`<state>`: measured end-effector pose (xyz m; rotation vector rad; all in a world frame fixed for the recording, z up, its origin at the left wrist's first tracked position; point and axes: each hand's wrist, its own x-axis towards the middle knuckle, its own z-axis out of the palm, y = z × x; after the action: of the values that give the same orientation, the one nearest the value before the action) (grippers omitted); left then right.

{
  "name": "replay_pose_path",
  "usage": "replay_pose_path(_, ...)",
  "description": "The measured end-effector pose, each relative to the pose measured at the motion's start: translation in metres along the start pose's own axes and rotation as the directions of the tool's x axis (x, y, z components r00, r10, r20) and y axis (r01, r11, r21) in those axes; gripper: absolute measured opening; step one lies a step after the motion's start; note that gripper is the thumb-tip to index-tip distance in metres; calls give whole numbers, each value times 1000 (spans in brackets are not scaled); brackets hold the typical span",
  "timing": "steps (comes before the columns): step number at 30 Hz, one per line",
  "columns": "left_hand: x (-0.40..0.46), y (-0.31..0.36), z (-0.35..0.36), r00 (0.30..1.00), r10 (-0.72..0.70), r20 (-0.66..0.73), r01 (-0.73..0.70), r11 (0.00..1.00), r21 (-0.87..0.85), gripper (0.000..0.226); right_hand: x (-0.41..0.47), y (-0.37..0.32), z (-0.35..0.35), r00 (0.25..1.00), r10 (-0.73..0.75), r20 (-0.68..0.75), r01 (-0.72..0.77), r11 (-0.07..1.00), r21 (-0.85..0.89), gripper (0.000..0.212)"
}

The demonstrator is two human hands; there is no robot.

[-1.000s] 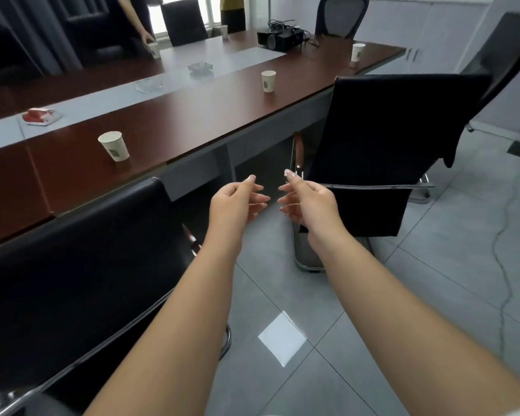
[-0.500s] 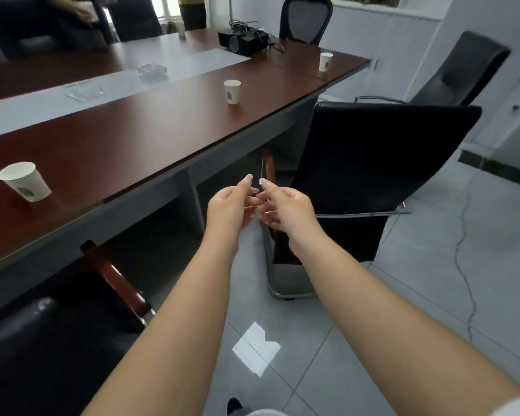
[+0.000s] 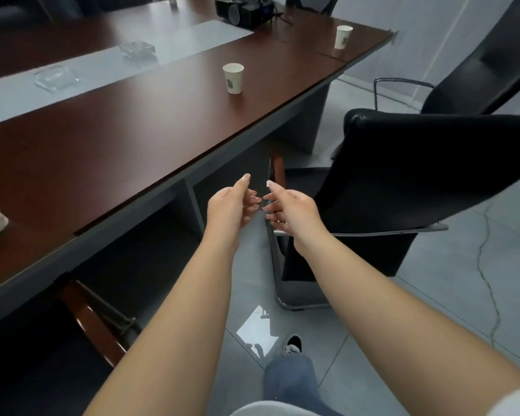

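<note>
Black chair point(image 3: 418, 175) is now close, just past my right hand point(image 3: 291, 208). A moment ago my fingertips touched each other. Now my left hand point(image 3: 228, 205) and right hand are a little apart, with fingers loosely bent, and they hold nothing. The chair looks bigger than before, so I think I am walking up to it to take hold of it. It stands pulled out from the worktop point(image 3: 117, 139), which is to the left of my hands. Its brown armrest point(image 3: 278, 169) sits right behind my fingertips and could bump them. A paper cup point(image 3: 233, 78) stands far ahead of my left hand, with a glass ashtray point(image 3: 137, 50) further left. Another chair point(image 3: 93, 322) is low beside my left arm.
</note>
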<state>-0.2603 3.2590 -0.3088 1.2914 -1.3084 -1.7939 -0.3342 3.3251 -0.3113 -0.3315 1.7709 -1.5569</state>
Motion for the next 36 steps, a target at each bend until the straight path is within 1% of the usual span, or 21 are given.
replay_pose_path(1,6,0,2,1000,-8,1,8,1000,12,29,8,2,0,1000,2,-6,-2,1000,13,25)
replay_pose_path(3,32,2,8,999,-32,-41,33,999,23,28,41,-2,5,998,45,42,-47,999,28,24)
replay_pose_path(5,54,6,15,997,-46,-55,48,999,26,27,67,-6,8,995,69,74,-71,997,29,24)
replay_pose_path(10,113,5,37,990,-98,-100,106,991,77,27,136,-6,2,987,139,81,-142,989,37,24)
replay_pose_path(14,149,-6,47,983,-172,-71,182,966,182,29,174,5,2,980,193,45,-195,979,52,26)
replay_pose_path(17,186,-12,51,978,-201,-55,208,954,214,28,204,16,7,969,246,0,-245,967,71,28)
replay_pose_path(21,238,-20,65,964,-263,31,245,929,276,29,244,21,14,950,311,-36,-308,949,72,28)
replay_pose_path(22,249,-22,69,955,-290,56,262,920,292,29,254,20,15,945,324,-54,-319,944,90,28)
replay_pose_path(26,309,-24,91,895,-421,144,335,850,406,29,300,23,12,893,395,-216,-351,911,215,26)
replay_pose_path(28,335,-25,103,884,-438,164,339,841,422,28,320,27,8,867,424,-261,-349,892,287,21)
replay_pose_path(30,362,-29,116,874,-448,188,326,828,456,29,343,33,4,843,456,-286,-364,874,321,17)
replay_pose_path(33,399,-42,136,856,-477,201,323,795,513,30,374,48,-5,816,465,-345,-389,881,269,12)
replay_pose_path(36,425,-58,149,841,-516,166,345,746,570,32,392,64,-10,814,452,-364,-434,891,136,14)
